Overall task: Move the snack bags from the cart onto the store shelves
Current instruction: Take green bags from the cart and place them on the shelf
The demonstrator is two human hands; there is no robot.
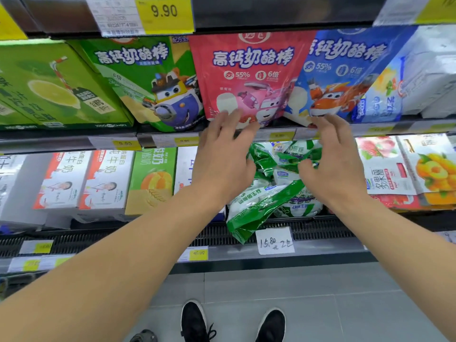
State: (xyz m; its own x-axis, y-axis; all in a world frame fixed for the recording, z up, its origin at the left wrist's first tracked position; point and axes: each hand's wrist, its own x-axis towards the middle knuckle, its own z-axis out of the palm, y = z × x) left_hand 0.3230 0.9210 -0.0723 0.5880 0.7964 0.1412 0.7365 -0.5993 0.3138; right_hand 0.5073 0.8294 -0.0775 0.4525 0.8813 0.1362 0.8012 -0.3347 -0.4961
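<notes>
A red snack bag (249, 72) stands upright on the upper shelf (172, 139), between a green bag (153, 82) on its left and a blue bag (345, 75) on its right. My left hand (224, 154) is raised in front of the red bag's bottom edge, fingers spread and relaxed, fingertips at or just short of the bag. My right hand (333, 159) hovers below the blue bag's lower corner, fingers loosely bent, holding nothing. The cart is out of view.
Green and white pouches (274, 183) are piled on the lower shelf behind my hands, one hanging over the edge. Cartons of milk (103, 178) and fruit boxes (429, 169) fill the shelves on both sides. A handwritten price card (275, 240) hangs below. My shoes (195, 319) stand on the grey floor.
</notes>
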